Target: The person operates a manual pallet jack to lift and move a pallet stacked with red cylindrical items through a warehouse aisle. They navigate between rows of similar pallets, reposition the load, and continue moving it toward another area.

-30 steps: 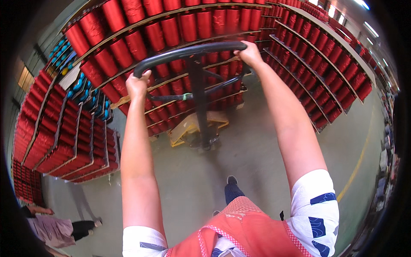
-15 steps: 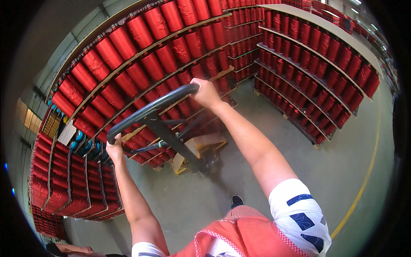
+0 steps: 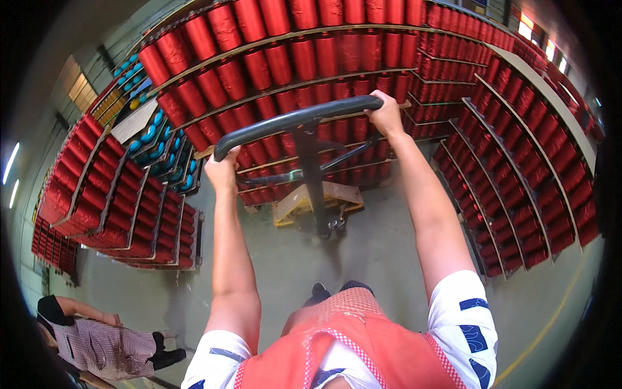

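Both my arms reach forward to the black handle (image 3: 298,122) of a pallet truck. My left hand (image 3: 223,170) is wrapped round its left end, and my right hand (image 3: 385,115) round its right end. From the handle a dark shaft (image 3: 313,175) runs down to the truck's worn yellow base (image 3: 295,206), close to the floor. Just beyond stands a tall stack of red cylinders (image 3: 262,71), tiered on thin boards. The truck's forks are hidden from view.
More tiered red cylinders stand to the right (image 3: 512,162) and left (image 3: 110,194). Blue-topped items (image 3: 152,133) sit in a stack behind the left one. At lower left is another person in a checked apron (image 3: 103,347). A yellow line (image 3: 551,324) marks the grey floor (image 3: 382,240) at right.
My view has swung left, and the handle now lies more level and squarely ahead. The person at lower left shows much more. Both hands keep their hold on the handle.
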A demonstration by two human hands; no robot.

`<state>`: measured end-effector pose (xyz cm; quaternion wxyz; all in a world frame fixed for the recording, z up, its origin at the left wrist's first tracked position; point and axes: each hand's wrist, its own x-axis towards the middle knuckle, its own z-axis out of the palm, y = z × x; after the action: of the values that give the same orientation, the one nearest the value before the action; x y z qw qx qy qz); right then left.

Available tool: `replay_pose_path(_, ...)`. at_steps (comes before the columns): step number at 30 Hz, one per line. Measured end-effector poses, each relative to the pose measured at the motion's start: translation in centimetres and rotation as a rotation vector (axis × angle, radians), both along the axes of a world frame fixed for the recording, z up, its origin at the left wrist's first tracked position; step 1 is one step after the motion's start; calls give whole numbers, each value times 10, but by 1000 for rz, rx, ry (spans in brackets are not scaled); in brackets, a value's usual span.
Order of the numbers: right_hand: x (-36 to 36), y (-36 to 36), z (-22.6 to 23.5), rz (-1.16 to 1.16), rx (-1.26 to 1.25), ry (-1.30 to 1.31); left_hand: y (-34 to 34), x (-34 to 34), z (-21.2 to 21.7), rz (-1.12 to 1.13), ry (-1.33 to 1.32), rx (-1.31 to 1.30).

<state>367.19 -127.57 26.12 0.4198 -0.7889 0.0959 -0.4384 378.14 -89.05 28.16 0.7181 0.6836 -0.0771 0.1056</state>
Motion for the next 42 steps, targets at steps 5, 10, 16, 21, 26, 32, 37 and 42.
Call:
replay_pose_path(5, 36, -17, -5, 87, 54, 47, -5, 2, 8, 60, -5, 87)
replay_pose_path(10, 63, -26, 4, 168, 23, 85, -15, 20, 8, 198, 6, 116)
replay_pose_path(16, 79, -23, 10, 255, 60, 15, -18, 44, 7, 241, -28, 114)
replay_pose_path(21, 88, -22, 11, 288, 152, 41, -19, 58, 8, 220, -12, 174)
replay_pose_path(26, 91, -19, 18, 176, 103, 88, -21, 82, 8, 211, -96, 330)
replay_pose_path(32, 130, -11, 6, 186, 247, -72, -10, 138, -3, 111, -113, 118)
replay_pose_path(37, 156, -34, -18, 226, 410, -192, -39, 169, -12, 82, -168, 123)
replay_pose_path(42, 167, -27, -13, 104, 111, -345, -26, 189, -22, 236, -212, 206)
